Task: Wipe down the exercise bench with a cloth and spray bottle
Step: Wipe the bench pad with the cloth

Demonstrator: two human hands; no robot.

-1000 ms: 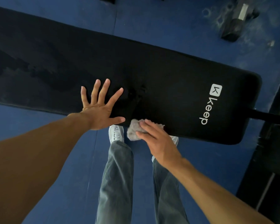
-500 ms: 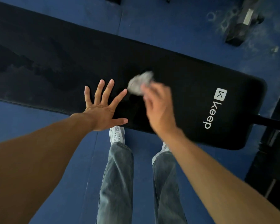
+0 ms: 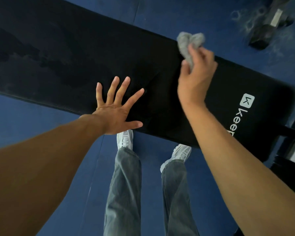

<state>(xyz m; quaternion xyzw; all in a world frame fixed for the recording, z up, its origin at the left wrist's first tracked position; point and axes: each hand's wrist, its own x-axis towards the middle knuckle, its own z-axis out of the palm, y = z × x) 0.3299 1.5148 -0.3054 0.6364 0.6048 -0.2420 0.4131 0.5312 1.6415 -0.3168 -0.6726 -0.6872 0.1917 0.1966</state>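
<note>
Gripping a crumpled grey cloth (image 3: 188, 43), the right hand (image 3: 195, 77) meets the matte black bench (image 3: 75, 53).

A gym or workout room with padded flooring.

A long black padded exercise bench (image 3: 109, 53) with a white "Keep" logo (image 3: 242, 113) printed near one end stretches across the view, standing on blue rubbery floor mats (image 3: 58, 150) whose seams show as thin lines. At the upper right a dark hexagonal-headed dumbbell with a silvery handle (image 3: 269, 26) lies on the matting, ringed by pale chalky scuff marks (image 3: 245, 16). Black metal equipment framing (image 3: 289, 160) sits at the right edge.
</note>
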